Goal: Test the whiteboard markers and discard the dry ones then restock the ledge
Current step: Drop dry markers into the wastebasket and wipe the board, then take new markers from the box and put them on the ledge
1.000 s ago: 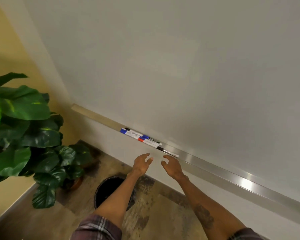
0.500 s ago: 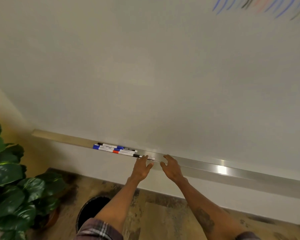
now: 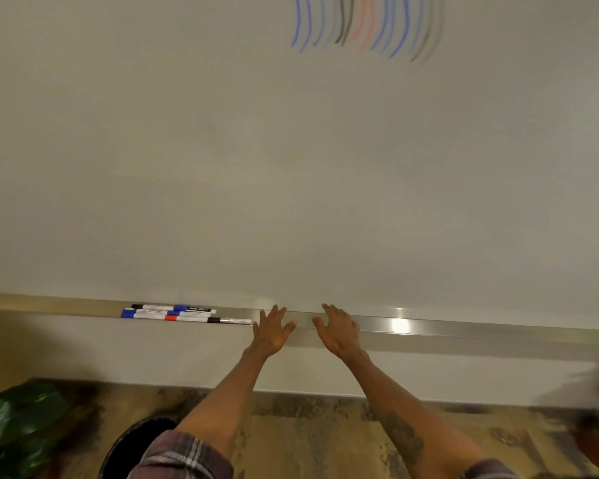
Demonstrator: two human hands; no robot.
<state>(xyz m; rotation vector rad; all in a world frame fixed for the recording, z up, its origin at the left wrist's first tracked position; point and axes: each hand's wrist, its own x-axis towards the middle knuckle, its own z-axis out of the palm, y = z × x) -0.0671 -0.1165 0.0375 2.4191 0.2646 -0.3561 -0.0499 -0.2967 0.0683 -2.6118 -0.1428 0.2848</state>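
Restocking stage, apparently: left hand (image 3: 272, 331) and right hand (image 3: 338, 331), both spread and empty, at the ledge (image 3: 464, 327) just right of the markers (image 3: 177, 314); next, likely straightening that row.

left hand (image 3: 272, 331) and right hand (image 3: 338, 331) up at the metal ledge (image 3: 464, 331), fingers spread, holding nothing, small gap between them. can't tell if they touch it. markers (image 3: 184, 313) lie in two rows on the ledge just left of the left hand, with blue, red and black caps. whiteboard (image 3: 291, 167) has wavy blue, red and black strokes (image 3: 363, 27) at the top. dark bin (image 3: 132, 440) on the floor below, plant (image 3: 18, 426) bottom left.
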